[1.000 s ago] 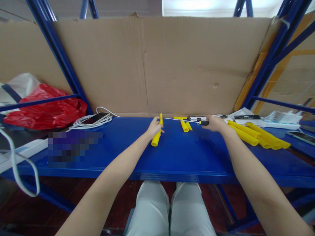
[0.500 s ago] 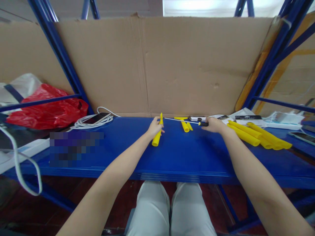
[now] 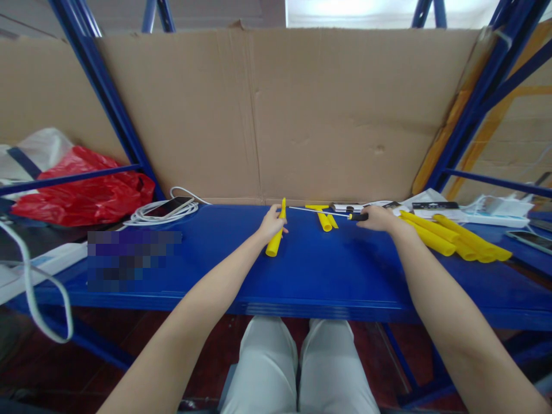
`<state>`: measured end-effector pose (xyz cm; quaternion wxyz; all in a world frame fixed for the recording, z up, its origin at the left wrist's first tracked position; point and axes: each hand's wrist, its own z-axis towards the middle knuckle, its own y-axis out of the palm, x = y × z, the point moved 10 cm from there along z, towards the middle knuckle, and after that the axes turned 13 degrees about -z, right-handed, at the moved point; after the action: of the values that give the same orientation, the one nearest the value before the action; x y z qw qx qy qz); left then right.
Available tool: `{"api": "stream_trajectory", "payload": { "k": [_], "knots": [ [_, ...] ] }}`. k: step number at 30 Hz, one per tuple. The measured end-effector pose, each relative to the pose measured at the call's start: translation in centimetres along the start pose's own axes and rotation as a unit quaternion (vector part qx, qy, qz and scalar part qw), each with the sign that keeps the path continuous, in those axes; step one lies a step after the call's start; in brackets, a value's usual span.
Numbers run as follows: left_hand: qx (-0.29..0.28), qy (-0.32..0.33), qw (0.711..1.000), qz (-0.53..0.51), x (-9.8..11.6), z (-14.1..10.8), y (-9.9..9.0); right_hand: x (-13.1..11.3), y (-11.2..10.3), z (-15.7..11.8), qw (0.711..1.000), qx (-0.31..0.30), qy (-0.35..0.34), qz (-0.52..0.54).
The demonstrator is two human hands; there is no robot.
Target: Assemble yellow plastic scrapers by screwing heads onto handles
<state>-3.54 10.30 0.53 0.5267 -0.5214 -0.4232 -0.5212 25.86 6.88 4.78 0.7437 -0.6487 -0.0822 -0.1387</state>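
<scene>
Near the middle of the blue table, my left hand (image 3: 272, 223) is closed round a yellow tube (image 3: 274, 244) with a narrow upper end. My right hand (image 3: 374, 218) grips the black handle of a screwdriver (image 3: 330, 213). Its long thin shaft points left, and the tip is close to the upper part of the held tube; whether they touch I cannot tell. Between my hands, behind the shaft, a yellow T-shaped piece (image 3: 324, 222) lies on the table. Several yellow tubes (image 3: 433, 237) lie in a pile beside my right forearm.
A cardboard sheet (image 3: 259, 115) stands behind the blue table (image 3: 319, 282). To the left are a coiled white cable (image 3: 161, 215), a phone (image 3: 171, 206) and a red bag (image 3: 86, 190). White packaging and a power strip (image 3: 495, 218) sit at the back right. Blue posts flank the table.
My right hand and the screwdriver have shifted very slightly to the right. My left hand and the held tube look almost the same.
</scene>
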Motion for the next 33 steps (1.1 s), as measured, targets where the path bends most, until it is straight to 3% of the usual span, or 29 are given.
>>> {"api": "stream_trajectory", "payload": {
  "k": [7,18,26,33],
  "knots": [
    [0.003,0.003,1.0,-0.003,0.1,-0.05,-0.06,0.17,-0.32,0.08,1.0,0.024,0.013,-0.016],
    [0.0,0.006,1.0,0.002,0.05,0.01,-0.07,-0.34,-0.01,-0.13,1.0,-0.012,-0.019,0.022],
    [-0.004,0.006,1.0,-0.006,0.26,-0.21,0.06,0.12,-0.95,-0.32,0.999,0.035,0.01,-0.023],
    [0.001,0.001,1.0,-0.005,0.34,-0.25,0.0,-0.08,-0.63,-0.14,1.0,0.029,-0.002,0.007]
  ]
}}
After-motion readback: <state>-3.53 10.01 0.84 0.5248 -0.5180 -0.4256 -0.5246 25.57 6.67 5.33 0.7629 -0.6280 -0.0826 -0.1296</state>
